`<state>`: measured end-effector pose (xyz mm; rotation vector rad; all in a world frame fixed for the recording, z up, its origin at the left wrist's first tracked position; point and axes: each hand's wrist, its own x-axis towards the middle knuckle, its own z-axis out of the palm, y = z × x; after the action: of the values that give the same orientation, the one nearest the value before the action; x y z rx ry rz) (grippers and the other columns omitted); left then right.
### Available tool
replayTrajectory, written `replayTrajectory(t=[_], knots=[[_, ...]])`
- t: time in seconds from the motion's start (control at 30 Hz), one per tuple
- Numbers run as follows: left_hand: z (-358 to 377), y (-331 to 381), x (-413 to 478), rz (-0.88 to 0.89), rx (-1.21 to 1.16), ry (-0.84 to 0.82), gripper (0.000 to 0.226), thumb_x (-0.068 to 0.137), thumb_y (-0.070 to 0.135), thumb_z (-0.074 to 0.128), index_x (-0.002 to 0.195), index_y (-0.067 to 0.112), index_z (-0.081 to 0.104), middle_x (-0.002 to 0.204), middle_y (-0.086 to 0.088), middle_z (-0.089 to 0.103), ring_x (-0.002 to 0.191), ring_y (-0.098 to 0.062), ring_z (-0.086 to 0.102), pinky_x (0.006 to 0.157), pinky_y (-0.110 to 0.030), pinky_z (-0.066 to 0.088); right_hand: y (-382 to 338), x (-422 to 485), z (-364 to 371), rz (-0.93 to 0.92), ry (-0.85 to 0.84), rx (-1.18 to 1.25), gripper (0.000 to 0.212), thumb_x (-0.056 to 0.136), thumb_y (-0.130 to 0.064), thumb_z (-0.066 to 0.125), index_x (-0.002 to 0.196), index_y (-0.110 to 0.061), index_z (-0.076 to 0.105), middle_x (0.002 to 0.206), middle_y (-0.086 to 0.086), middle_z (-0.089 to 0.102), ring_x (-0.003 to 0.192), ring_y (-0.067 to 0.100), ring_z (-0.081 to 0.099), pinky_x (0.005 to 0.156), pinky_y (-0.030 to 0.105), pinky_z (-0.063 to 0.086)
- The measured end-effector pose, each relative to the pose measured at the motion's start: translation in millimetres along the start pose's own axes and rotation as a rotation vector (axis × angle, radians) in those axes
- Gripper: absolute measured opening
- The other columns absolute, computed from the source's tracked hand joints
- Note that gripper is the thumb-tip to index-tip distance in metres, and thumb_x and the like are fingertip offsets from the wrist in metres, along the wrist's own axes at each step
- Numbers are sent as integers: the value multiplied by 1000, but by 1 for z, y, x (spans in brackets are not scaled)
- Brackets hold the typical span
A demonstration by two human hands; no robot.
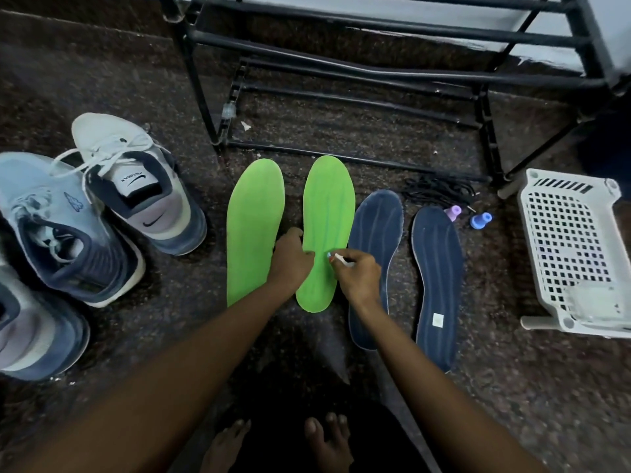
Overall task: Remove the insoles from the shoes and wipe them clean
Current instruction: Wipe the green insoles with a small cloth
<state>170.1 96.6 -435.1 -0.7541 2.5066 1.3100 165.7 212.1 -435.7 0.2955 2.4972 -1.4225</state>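
Note:
Two bright green insoles lie side by side on the dark floor, one on the left (254, 230) and one on the right (327, 220). Two dark blue insoles (374, 240) (438, 285) lie to their right. My left hand (290, 261) rests on the inner edge of the right green insole, fingers curled against it. My right hand (358, 273) pinches a small white piece, perhaps a wipe (341, 259), and holds it on that same insole. Sneakers stand at the left: a white and navy one (136, 186), a light blue one (65, 230) and another (30, 329) cut off by the frame.
A black metal shoe rack (358, 80) stands behind the insoles. A white perforated plastic basket (573, 247) lies at the right. Black laces (437, 192) and two small caps, purple (453, 212) and blue (480, 220), sit near the rack's foot. My bare feet (327, 442) are at the bottom.

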Motion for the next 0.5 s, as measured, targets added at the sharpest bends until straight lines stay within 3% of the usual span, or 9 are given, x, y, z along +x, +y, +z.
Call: replayTrajectory(t=[0.17,0.37,0.5], knots=[[11,0,-3,-77,-50,-20,34,86,-5,58,119,-5,54,119,-24,60,108,-35,57,83,-35,45,2,9,-2,31,-22,13,20,86,-8,62,101,4,68,102,16,68,81,12,57,57,-3,37],[-5,6,-20,-159,-281,-111,44,82,-15,60,124,-7,50,119,-27,59,109,-38,58,86,-41,49,-2,10,-14,128,-43,119,15,83,-6,65,92,4,70,95,20,69,77,19,59,77,33,52],[-20,20,-34,-148,-316,-183,46,82,-13,62,125,-5,46,110,-23,58,101,-35,57,81,-44,50,-16,-1,-32,146,-82,128,10,82,-3,65,85,5,70,80,13,66,74,24,61,79,43,53]])
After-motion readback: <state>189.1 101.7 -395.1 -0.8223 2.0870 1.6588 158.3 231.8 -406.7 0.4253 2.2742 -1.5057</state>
